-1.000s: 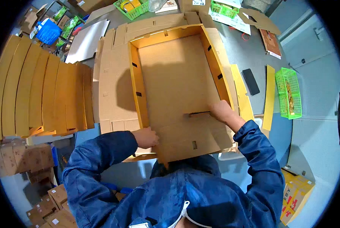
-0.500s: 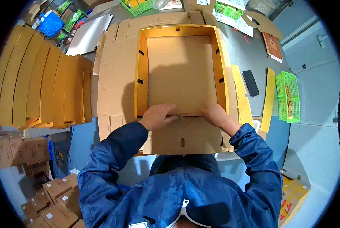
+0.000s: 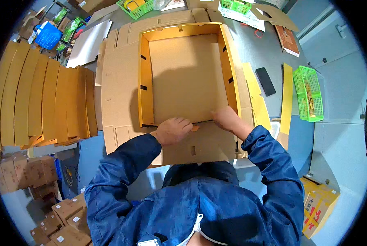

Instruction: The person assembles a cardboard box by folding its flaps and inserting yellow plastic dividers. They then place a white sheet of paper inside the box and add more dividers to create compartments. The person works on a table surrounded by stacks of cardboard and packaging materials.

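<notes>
Near the worktable's [image 3: 257, 49] front edge, the left hand [image 3: 174, 130] and right hand [image 3: 227, 119], fingers curled, meet the shallow cardboard box's [image 3: 187, 82] near side; whether they grip, I cannot tell.

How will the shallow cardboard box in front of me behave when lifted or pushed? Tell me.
The shallow cardboard box is probably light for its size, since its walls look thin. It seems unlikely to tip when pushed, being broad and low. The near flap lies folded out flat, so that side may flex when lifted.
</notes>
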Demonstrator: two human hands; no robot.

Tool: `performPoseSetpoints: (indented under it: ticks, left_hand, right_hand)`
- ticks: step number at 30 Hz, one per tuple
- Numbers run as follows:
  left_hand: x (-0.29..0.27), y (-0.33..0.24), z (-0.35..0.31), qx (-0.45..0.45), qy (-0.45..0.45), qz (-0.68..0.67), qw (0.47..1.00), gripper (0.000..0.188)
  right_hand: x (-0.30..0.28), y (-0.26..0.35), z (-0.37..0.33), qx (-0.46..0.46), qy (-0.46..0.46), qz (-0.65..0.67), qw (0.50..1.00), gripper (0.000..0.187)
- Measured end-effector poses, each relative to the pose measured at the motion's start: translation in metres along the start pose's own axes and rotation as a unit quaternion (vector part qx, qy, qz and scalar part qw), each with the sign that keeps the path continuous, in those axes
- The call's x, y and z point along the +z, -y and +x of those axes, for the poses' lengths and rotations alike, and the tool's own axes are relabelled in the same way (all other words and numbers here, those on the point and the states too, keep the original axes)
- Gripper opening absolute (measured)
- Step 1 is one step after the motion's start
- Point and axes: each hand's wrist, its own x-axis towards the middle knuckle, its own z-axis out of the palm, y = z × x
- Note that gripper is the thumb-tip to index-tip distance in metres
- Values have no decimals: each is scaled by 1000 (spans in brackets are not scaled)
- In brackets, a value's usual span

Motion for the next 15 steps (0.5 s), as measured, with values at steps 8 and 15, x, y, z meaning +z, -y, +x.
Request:
performPoseSetpoints:
  ticks: [8, 15]
  left_hand:
    - [1, 9, 30, -223, 122, -204, 945, 48]
    - [8, 34, 35, -116, 193, -401, 888, 44]
  right_hand:
    - [-9, 14, -6, 60, -8, -64, 996, 29]
    - [-21, 104, -87, -127, 75, 22, 989, 55]
